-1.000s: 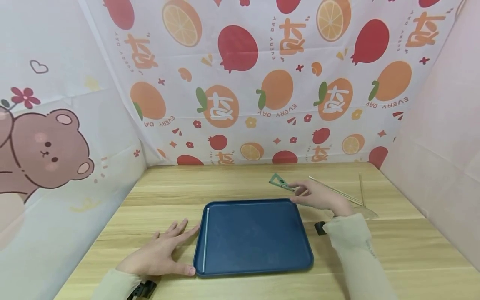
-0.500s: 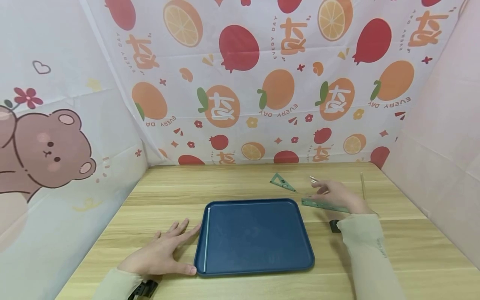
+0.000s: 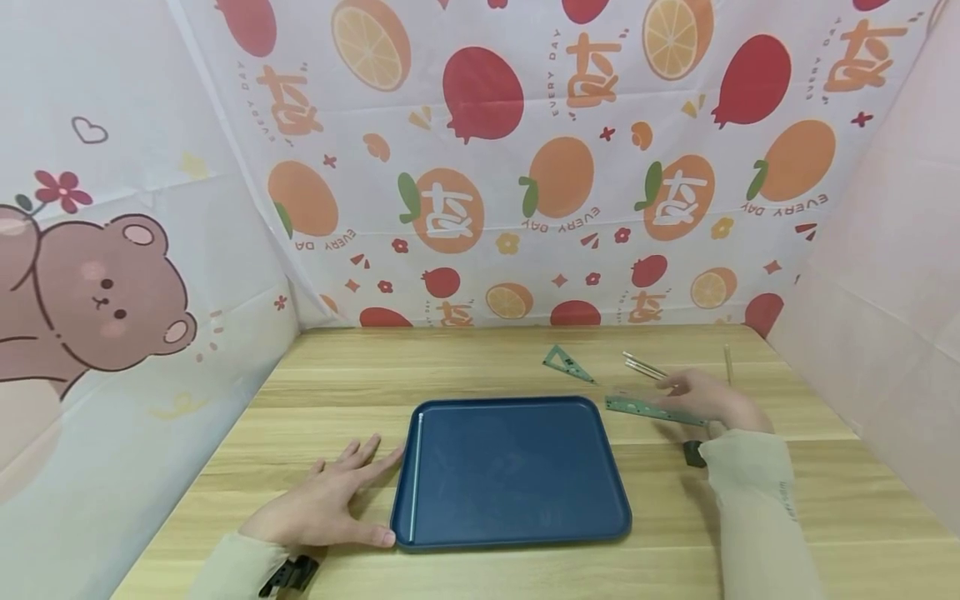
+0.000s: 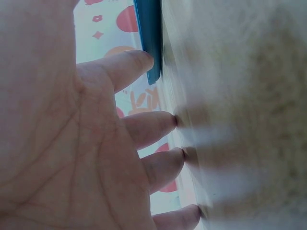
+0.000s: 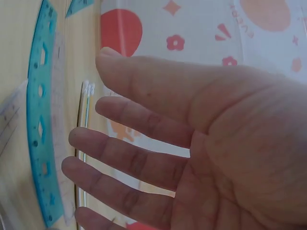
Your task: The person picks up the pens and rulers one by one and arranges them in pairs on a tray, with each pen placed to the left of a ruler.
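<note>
My left hand (image 3: 322, 504) rests on the table with fingers spread, thumb and index fingertip at the left edge of the blue tray (image 3: 517, 475). Inside that tray, along its left side, lies a thin pale pencil (image 3: 417, 479). My right hand (image 3: 712, 398) hovers over the table right of the tray, holding nothing, its fingers slightly bent and apart in the right wrist view. Below it lies a green ruler (image 3: 648, 408) with cut-out shapes, its right end near the wrist. Pencils (image 3: 643, 367) with white ends lie just behind, partly covered by the fingers.
A small green set square (image 3: 567, 364) lies behind the tray. Further right is another thin stick (image 3: 729, 365). The right wrist view shows a clear strip (image 5: 58, 129) beside the ruler and a transparent marked piece (image 5: 12, 112). A fruit-print cloth (image 3: 480, 192) hangs behind the table.
My right hand has moved right, away from the set square and across the pencils, and the green ruler has come into sight beneath it. My left hand stays at the tray.
</note>
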Action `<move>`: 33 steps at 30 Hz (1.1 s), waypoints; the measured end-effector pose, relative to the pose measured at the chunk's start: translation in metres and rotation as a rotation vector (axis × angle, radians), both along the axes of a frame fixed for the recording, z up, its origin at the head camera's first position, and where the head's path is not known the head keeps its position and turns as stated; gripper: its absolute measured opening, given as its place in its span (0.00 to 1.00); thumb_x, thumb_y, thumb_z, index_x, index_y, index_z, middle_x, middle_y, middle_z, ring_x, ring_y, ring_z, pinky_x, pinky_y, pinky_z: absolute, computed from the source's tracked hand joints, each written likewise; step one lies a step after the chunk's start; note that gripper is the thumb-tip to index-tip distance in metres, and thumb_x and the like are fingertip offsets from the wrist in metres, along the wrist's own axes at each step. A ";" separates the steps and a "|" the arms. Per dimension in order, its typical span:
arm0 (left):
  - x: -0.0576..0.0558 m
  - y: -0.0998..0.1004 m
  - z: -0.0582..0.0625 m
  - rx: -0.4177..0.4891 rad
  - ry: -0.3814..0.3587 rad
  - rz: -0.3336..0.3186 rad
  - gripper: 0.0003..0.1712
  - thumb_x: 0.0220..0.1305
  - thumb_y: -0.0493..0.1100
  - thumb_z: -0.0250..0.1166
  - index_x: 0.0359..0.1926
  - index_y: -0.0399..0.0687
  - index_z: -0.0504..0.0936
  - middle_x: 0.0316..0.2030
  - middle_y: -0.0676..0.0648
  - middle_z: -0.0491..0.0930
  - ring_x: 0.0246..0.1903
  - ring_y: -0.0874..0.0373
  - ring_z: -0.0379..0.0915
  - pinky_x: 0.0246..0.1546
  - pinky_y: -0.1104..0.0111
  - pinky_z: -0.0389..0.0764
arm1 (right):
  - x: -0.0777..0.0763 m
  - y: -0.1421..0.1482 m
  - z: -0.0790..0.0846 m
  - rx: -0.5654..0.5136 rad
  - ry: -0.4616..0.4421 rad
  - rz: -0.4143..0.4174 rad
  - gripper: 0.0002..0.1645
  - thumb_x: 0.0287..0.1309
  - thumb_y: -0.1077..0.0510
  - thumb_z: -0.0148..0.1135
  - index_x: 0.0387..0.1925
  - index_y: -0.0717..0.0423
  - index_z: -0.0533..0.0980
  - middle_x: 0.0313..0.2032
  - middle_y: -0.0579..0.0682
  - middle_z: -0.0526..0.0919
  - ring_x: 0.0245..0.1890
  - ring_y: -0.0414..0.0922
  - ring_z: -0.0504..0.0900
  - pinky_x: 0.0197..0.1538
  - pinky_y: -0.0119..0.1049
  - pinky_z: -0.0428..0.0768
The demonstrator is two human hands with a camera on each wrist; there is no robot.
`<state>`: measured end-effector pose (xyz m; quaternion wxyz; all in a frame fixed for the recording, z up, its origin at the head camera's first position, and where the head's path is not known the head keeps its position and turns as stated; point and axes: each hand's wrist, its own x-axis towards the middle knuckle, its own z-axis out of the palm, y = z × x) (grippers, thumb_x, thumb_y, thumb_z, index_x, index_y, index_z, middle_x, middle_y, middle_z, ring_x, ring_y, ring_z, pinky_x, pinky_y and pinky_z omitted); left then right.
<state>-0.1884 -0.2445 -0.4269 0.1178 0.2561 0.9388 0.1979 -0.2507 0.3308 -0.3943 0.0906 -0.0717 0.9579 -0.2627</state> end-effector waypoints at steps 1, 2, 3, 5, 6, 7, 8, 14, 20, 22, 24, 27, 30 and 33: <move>0.000 0.000 0.000 -0.001 0.001 0.000 0.66 0.51 0.76 0.78 0.85 0.61 0.60 0.83 0.28 0.53 0.80 0.18 0.44 0.65 0.14 0.49 | 0.000 0.002 -0.001 -0.006 -0.002 -0.002 0.33 0.75 0.51 0.65 0.68 0.73 0.74 0.61 0.77 0.81 0.62 0.72 0.81 0.61 0.66 0.83; 0.000 0.000 0.000 -0.001 0.003 -0.001 0.66 0.51 0.76 0.78 0.85 0.61 0.60 0.83 0.28 0.53 0.80 0.18 0.44 0.64 0.14 0.49 | 0.000 0.003 -0.002 -0.013 -0.008 -0.011 0.33 0.75 0.51 0.66 0.68 0.73 0.74 0.61 0.77 0.81 0.62 0.72 0.81 0.61 0.66 0.82; 0.000 0.000 0.000 -0.002 0.005 -0.002 0.66 0.51 0.76 0.78 0.85 0.61 0.60 0.83 0.28 0.53 0.80 0.18 0.45 0.64 0.14 0.49 | 0.000 0.004 -0.002 -0.020 -0.014 -0.016 0.34 0.75 0.51 0.66 0.69 0.73 0.74 0.62 0.77 0.81 0.62 0.72 0.81 0.61 0.66 0.82; 0.000 0.000 0.000 -0.001 0.002 -0.001 0.66 0.51 0.76 0.77 0.85 0.61 0.61 0.83 0.28 0.53 0.80 0.18 0.45 0.65 0.14 0.49 | 0.001 0.006 -0.003 -0.031 -0.025 -0.027 0.34 0.74 0.52 0.66 0.69 0.73 0.73 0.62 0.77 0.81 0.62 0.73 0.81 0.61 0.67 0.82; 0.000 0.000 0.000 -0.001 -0.001 -0.002 0.66 0.51 0.76 0.77 0.85 0.61 0.61 0.83 0.28 0.53 0.80 0.18 0.44 0.65 0.14 0.49 | 0.001 0.006 -0.004 -0.034 -0.029 -0.033 0.34 0.74 0.53 0.67 0.69 0.73 0.73 0.61 0.77 0.81 0.62 0.73 0.81 0.61 0.67 0.82; 0.001 0.000 0.000 0.000 -0.002 -0.002 0.66 0.51 0.76 0.77 0.85 0.61 0.61 0.83 0.28 0.53 0.80 0.18 0.44 0.65 0.14 0.49 | 0.001 0.006 -0.004 -0.035 -0.031 -0.040 0.34 0.73 0.53 0.67 0.69 0.73 0.73 0.61 0.77 0.81 0.62 0.72 0.81 0.61 0.67 0.82; 0.001 0.000 0.000 -0.001 -0.002 -0.002 0.66 0.51 0.77 0.77 0.85 0.61 0.61 0.83 0.28 0.53 0.80 0.18 0.44 0.65 0.14 0.49 | 0.001 0.007 -0.005 -0.036 -0.028 -0.046 0.34 0.73 0.54 0.68 0.69 0.73 0.73 0.61 0.76 0.81 0.61 0.72 0.82 0.61 0.67 0.82; 0.001 0.000 0.001 -0.006 0.011 0.004 0.66 0.51 0.78 0.77 0.85 0.62 0.61 0.83 0.28 0.53 0.81 0.19 0.44 0.66 0.15 0.49 | -0.001 0.007 -0.011 -0.075 -0.014 -0.079 0.30 0.67 0.62 0.71 0.65 0.74 0.77 0.58 0.73 0.84 0.58 0.67 0.84 0.60 0.63 0.83; 0.001 0.001 0.001 -0.007 0.003 0.005 0.66 0.51 0.77 0.77 0.85 0.61 0.60 0.83 0.28 0.53 0.81 0.19 0.44 0.66 0.14 0.48 | -0.003 0.005 -0.019 -0.136 -0.044 -0.129 0.28 0.60 0.68 0.74 0.61 0.73 0.79 0.59 0.73 0.84 0.58 0.65 0.83 0.63 0.63 0.80; 0.001 0.001 0.002 -0.004 -0.001 0.006 0.66 0.51 0.77 0.77 0.85 0.61 0.61 0.83 0.28 0.53 0.81 0.19 0.44 0.66 0.14 0.48 | -0.003 0.004 -0.020 -0.134 -0.036 -0.137 0.28 0.58 0.69 0.75 0.60 0.73 0.80 0.59 0.73 0.84 0.58 0.66 0.82 0.63 0.64 0.79; 0.002 0.001 0.002 -0.004 -0.001 0.006 0.67 0.51 0.77 0.77 0.85 0.60 0.61 0.83 0.28 0.53 0.81 0.19 0.44 0.66 0.14 0.48 | -0.004 0.002 -0.021 -0.115 -0.021 -0.140 0.28 0.57 0.70 0.75 0.59 0.73 0.81 0.58 0.73 0.84 0.58 0.66 0.82 0.63 0.64 0.79; 0.002 0.001 0.002 -0.002 0.001 0.005 0.66 0.51 0.77 0.77 0.85 0.60 0.61 0.83 0.28 0.53 0.81 0.19 0.44 0.66 0.15 0.48 | -0.005 0.001 -0.022 -0.080 -0.001 -0.149 0.27 0.56 0.70 0.75 0.58 0.72 0.82 0.57 0.72 0.85 0.57 0.66 0.83 0.62 0.65 0.80; 0.002 0.001 0.003 -0.003 0.004 0.005 0.66 0.51 0.78 0.77 0.85 0.60 0.61 0.83 0.28 0.53 0.81 0.20 0.44 0.67 0.15 0.48 | -0.006 0.000 -0.023 -0.057 0.010 -0.147 0.26 0.56 0.71 0.75 0.57 0.72 0.83 0.56 0.72 0.86 0.56 0.65 0.84 0.61 0.64 0.81; 0.002 0.001 0.003 -0.004 0.008 0.006 0.66 0.50 0.78 0.77 0.85 0.59 0.62 0.83 0.28 0.53 0.81 0.20 0.44 0.67 0.15 0.48 | -0.006 0.000 -0.023 -0.048 0.024 -0.142 0.24 0.55 0.71 0.74 0.56 0.73 0.84 0.55 0.72 0.87 0.55 0.66 0.85 0.60 0.64 0.82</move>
